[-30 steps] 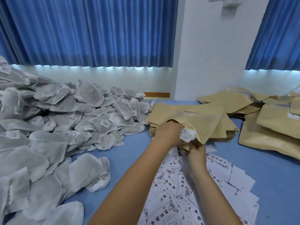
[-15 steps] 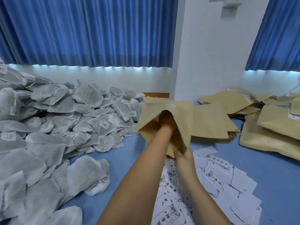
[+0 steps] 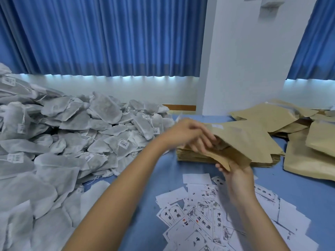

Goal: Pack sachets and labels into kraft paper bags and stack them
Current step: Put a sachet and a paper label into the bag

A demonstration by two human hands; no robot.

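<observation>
The brown kraft bag [image 3: 241, 142] is held over a flat stack of bags [image 3: 192, 157] on the blue table [image 3: 299, 189]. The right hand [image 3: 237, 178] is under it and pinches its bottom edge. The left hand [image 3: 190, 134] is at the bag's open mouth, blurry, with its fingers loose and a bit spread. The bag looks plain, a little crinkled and puffed open. Gray sachets [image 3: 101, 113] are piled on the left. White labels [image 3: 199, 220] lie below the hands.
</observation>
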